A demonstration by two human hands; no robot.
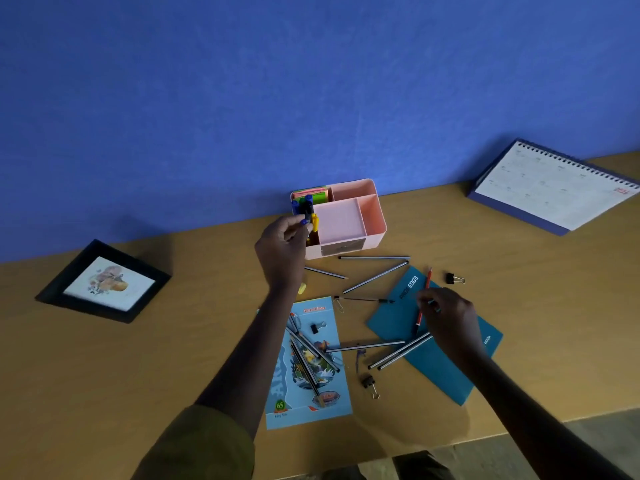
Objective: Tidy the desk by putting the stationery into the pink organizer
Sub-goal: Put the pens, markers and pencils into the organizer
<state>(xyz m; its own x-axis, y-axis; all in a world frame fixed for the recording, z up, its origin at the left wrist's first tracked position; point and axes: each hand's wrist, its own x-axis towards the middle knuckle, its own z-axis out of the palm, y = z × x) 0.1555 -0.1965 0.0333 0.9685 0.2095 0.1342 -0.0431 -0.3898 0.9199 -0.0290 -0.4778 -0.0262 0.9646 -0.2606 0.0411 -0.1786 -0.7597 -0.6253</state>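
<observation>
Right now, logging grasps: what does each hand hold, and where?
Left hand: markers by their lower ends, at the pink plastic organizer. Right hand: red pencil, mid-shaft.

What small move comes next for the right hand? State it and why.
Probably lift the red pencil and carry it to the pink organizer. The right hand has its fingers around it on the teal booklet, while the left hand is already at the marker compartment.

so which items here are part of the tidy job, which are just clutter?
Job:
pink organizer
markers at left hand
red pencil at right hand
loose pencils
binder clips

Lying about:
picture frame
desk calendar
</observation>
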